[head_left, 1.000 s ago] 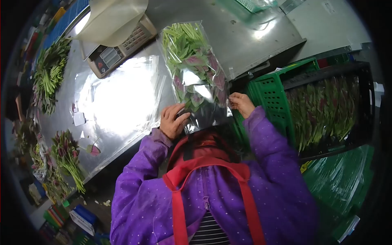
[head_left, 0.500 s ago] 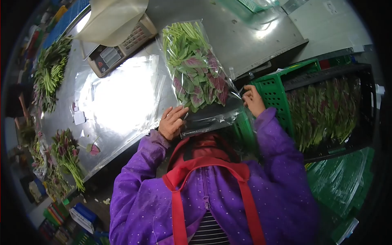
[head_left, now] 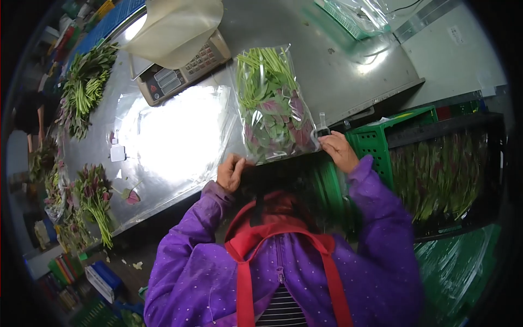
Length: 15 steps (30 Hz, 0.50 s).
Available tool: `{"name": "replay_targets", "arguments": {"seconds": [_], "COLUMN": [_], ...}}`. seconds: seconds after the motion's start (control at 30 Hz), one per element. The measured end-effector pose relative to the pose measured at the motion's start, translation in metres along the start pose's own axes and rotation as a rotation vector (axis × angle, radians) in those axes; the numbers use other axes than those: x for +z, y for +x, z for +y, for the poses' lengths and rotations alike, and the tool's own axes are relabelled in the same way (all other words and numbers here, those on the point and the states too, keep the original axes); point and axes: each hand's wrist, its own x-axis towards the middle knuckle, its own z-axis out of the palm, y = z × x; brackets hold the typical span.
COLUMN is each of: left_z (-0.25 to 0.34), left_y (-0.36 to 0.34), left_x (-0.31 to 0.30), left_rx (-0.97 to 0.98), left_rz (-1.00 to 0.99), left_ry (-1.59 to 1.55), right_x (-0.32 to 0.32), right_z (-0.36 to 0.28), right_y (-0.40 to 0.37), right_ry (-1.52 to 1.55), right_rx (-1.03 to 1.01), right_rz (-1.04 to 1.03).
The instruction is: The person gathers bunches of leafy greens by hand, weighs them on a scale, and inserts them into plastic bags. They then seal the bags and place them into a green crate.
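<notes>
A clear plastic bag (head_left: 275, 109) of green and purple leafy greens, which look like amaranth, lies on the metal table with its stems pointing away from me. My left hand (head_left: 232, 171) has its fingers curled at the bag's near left corner. At the near right corner, my right hand (head_left: 339, 151) pinches the plastic between thumb and fingers. The bag's near edge runs between both hands, along the table's front edge. Close to my right fingertips is a small dark and clear piece (head_left: 323, 131) that I cannot make out.
A scale (head_left: 182, 71) stands behind, partly covered by its pan. Flat plastic bags (head_left: 180, 136) shine on the table at left. Loose bunches of greens (head_left: 92, 196) lie further left. A green crate (head_left: 373, 152) at right adjoins a dark crate of packed greens (head_left: 441, 174).
The bag's loose plastic flap, which hung toward me, is no longer visible past the near edge. My left fingers have curled in, and my right hand has closed on the corner. The view has shifted.
</notes>
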Motion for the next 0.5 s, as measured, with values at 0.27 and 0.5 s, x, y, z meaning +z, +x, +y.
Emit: {"name": "replay_targets", "arguments": {"seconds": [0.27, 0.5], "left_z": [-0.025, 0.002], "left_y": [0.050, 0.049], "left_x": [0.003, 0.007], "left_rx": [-0.265, -0.082], "left_rz": [0.131, 0.286], "left_ry": [-0.071, 0.457], "right_x": [0.029, 0.013], "right_z": [0.018, -0.013], "right_y": [0.049, 0.031], "right_ry": [0.409, -0.519], "right_rx": [0.630, 0.120], "right_rz": [0.043, 0.140]}}
